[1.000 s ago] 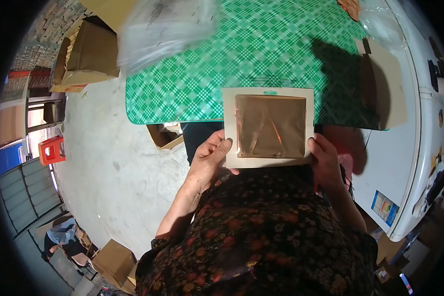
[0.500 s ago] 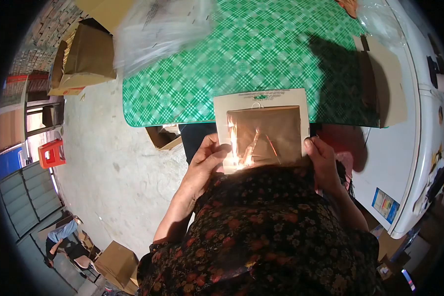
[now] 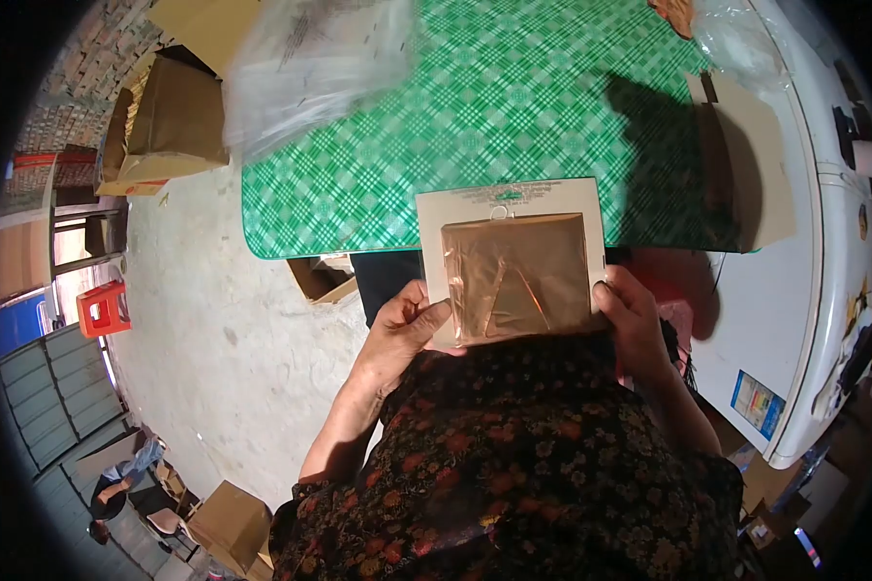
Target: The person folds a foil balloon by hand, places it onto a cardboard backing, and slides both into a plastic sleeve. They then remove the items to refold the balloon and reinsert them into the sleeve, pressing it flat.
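Observation:
A white card (image 3: 430, 232) with fine print along its top is in front of my body. Fixed on or lying against it is a shiny copper-coloured foil square (image 3: 518, 271), with a small clear ring or hook (image 3: 499, 212) at its upper edge. My left hand (image 3: 402, 329) is closed on the card's left edge, thumb on the front. My right hand (image 3: 634, 312) pinches the right edge, its thumb near the border. The foil has creases and a bright glint. The card's lower edge is partly hidden by my flowered top.
A green checked table (image 3: 494, 107) lies ahead, with clear plastic bags (image 3: 310, 82) at its far left. A cardboard piece (image 3: 756, 174) stands at its right, beside a white fridge (image 3: 804, 320). Cardboard boxes (image 3: 179, 111) and a red stool (image 3: 103, 309) are on the left. Another person (image 3: 114, 492) is at lower left.
The card has tilted slightly, and the strong light glare on the foil has faded to a dull sheen. Both hands keep their hold. The person at lower left has shifted position.

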Motion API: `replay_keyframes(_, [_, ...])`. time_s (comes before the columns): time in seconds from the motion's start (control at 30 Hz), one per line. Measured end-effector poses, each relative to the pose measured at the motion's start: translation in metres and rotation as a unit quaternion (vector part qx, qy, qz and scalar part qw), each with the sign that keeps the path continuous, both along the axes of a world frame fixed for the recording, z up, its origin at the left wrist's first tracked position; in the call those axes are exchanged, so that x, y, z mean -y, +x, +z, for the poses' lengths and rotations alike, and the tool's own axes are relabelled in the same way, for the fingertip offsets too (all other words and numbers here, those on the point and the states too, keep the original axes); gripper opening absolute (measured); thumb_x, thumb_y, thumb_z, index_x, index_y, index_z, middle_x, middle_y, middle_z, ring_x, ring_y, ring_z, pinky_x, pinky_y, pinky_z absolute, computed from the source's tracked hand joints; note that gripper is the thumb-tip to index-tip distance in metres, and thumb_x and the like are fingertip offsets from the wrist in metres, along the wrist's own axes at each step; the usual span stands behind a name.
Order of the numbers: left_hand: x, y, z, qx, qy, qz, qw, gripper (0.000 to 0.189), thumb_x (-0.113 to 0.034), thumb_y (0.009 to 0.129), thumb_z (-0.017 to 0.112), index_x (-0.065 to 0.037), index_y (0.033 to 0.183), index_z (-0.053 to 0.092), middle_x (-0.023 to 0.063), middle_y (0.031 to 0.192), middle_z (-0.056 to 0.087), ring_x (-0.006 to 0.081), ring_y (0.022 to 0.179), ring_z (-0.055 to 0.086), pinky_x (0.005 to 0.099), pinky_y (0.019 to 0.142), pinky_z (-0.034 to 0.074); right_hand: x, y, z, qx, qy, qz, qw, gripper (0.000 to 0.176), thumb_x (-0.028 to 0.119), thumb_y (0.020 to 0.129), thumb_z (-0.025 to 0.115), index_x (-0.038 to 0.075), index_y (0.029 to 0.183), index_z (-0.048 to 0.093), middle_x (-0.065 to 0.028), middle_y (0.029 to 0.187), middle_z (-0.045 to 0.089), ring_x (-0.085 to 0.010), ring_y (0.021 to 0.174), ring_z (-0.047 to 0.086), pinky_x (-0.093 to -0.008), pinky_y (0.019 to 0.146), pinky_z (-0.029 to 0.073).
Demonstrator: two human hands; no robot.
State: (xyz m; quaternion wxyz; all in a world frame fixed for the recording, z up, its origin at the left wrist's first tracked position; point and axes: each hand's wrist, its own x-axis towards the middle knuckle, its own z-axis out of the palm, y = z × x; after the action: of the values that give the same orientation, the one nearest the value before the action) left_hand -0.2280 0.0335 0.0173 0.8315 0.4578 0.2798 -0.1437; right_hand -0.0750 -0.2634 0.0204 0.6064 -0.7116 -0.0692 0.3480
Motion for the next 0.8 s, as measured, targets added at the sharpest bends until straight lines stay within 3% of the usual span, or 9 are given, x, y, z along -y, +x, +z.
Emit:
replay_keyframes(0.1, [0.013,0.011,0.015,0.039,0.014,0.083,0.996,0.031,-0.001,0.110,0.056,-0.002,0.141,0.055,0.0081,0.120,0.069,0.0172,0.108,0.072,0.0367,0.086,0.066,0.003,0.002,-0.006,-0.007,-0.016,-0.010,1.000,0.019,0.015,0.109,0.057,0.001,0.098,0.062,0.0053,0.091,0.052,-0.0054,0.089,0.046,-0.0266,0.081,0.041])
replay_keyframes(0.2, [0.006,0.012,0.019,0.055,-0.074,0.066,0.994,0.025,0.000,0.109,0.055,-0.001,0.134,0.056,0.0107,0.120,0.071,0.0195,0.110,0.075,0.0414,0.081,0.070,0.002,0.002,-0.005,0.000,-0.033,-0.022,0.999,0.021,0.016,0.109,0.058,0.002,0.093,0.060,0.0065,0.086,0.049,-0.0046,0.086,0.044,-0.0263,0.077,0.039])
replay_keyframes(0.43, [0.002,0.002,-0.003,0.034,0.006,0.003,0.999,0.013,-0.004,0.111,0.056,-0.002,0.124,0.060,0.0082,0.125,0.070,0.0170,0.108,0.073,0.0415,0.087,0.070,0.003,0.000,-0.007,-0.016,-0.046,-0.043,0.998,0.027,0.018,0.110,0.059,0.002,0.088,0.057,0.0069,0.082,0.045,-0.0042,0.083,0.041,-0.0266,0.072,0.037])
replay_keyframes(0.5, [0.000,-0.001,-0.008,0.037,0.017,-0.003,0.999,0.015,-0.004,0.113,0.052,0.000,0.125,0.059,0.0106,0.131,0.068,0.0177,0.110,0.072,0.0432,0.092,0.068,0.008,0.003,-0.010,0.012,-0.052,-0.013,0.999,0.021,0.018,0.109,0.060,0.001,0.096,0.061,0.0059,0.087,0.050,-0.0044,0.085,0.044,-0.0262,0.075,0.039])
replay_keyframes(0.6, [-0.001,0.001,-0.010,0.034,0.010,0.015,0.999,0.011,-0.006,0.111,0.058,-0.003,0.121,0.059,0.0068,0.124,0.070,0.0186,0.106,0.074,0.0416,0.088,0.070,0.001,0.002,-0.005,-0.015,0.009,-0.010,1.000,0.016,0.015,0.109,0.059,0.000,0.113,0.064,0.0029,0.099,0.060,-0.0052,0.093,0.053,-0.0263,0.084,0.044])
replay_keyframes(0.73, [0.004,0.011,0.011,0.003,0.014,0.012,1.000,0.033,0.002,0.108,0.056,-0.001,0.141,0.052,0.0108,0.134,0.066,0.0230,0.117,0.071,0.0447,0.095,0.068,-0.003,0.003,0.015,-0.110,0.070,0.023,0.991,0.030,0.013,0.108,0.058,0.000,0.135,0.061,-0.0030,0.121,0.068,-0.0095,0.110,0.062,-0.0291,0.100,0.049])
replay_keyframes(0.8, [0.005,0.012,0.015,0.024,-0.018,0.026,0.999,0.044,0.007,0.107,0.055,-0.001,0.149,0.048,0.0125,0.136,0.065,0.0237,0.125,0.067,0.0450,0.102,0.065,-0.001,0.004,0.012,-0.113,0.059,0.036,0.991,0.030,0.012,0.108,0.058,-0.001,0.135,0.062,-0.0046,0.120,0.069,-0.0112,0.113,0.064,-0.0303,0.101,0.050])
